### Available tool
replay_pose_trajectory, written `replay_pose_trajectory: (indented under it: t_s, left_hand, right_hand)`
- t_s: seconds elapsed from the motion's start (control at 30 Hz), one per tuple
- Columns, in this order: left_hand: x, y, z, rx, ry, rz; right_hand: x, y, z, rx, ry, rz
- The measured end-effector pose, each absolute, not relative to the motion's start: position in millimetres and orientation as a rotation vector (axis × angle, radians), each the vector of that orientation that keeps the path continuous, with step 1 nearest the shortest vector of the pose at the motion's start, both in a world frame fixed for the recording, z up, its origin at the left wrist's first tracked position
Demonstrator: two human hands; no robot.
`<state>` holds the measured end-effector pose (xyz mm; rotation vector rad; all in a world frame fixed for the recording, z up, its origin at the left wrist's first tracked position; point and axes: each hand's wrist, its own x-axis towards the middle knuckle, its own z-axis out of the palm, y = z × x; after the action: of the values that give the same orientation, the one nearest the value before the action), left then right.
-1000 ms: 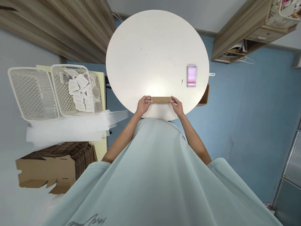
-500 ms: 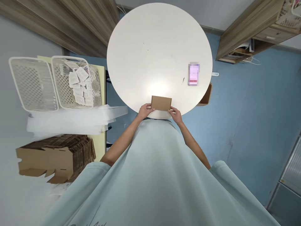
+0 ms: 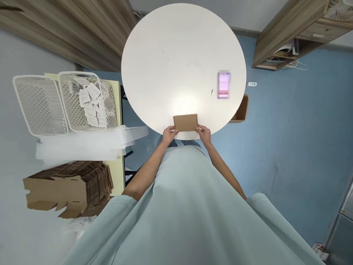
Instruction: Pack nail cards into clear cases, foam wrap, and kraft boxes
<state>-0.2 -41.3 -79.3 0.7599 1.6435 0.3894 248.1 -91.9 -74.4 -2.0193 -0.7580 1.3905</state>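
The left hand and right hand pinch opposite ends of a flat cardboard box by the near edge of the round tabletop, whose surface stretches well beyond it; a pixelated pink rectangle lies near the right rim

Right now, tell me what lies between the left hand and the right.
The box: the left hand and the right hand hold it at its two sides, near the table's near edge. The head view shows this.
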Motion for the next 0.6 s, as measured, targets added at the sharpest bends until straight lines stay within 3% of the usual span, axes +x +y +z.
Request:
replay_pose_trajectory:
  t_s: [0.27, 0.47, 0.6]
  left_hand:
    - [2, -41, -79, 0.879, 1.707, 0.310]
    - [-11, -61, -62, 0.794, 1.547, 0.487]
    - [-22, -85, -47, 0.739, 1.392, 0.572]
  right_hand:
    - [244, -101, -82, -2.046, -0.642, 1.374]
    - [242, -122, -64, -1.693, -0.373, 1.475]
    - [244, -147, -41, -1.725, -0.302, 1.472]
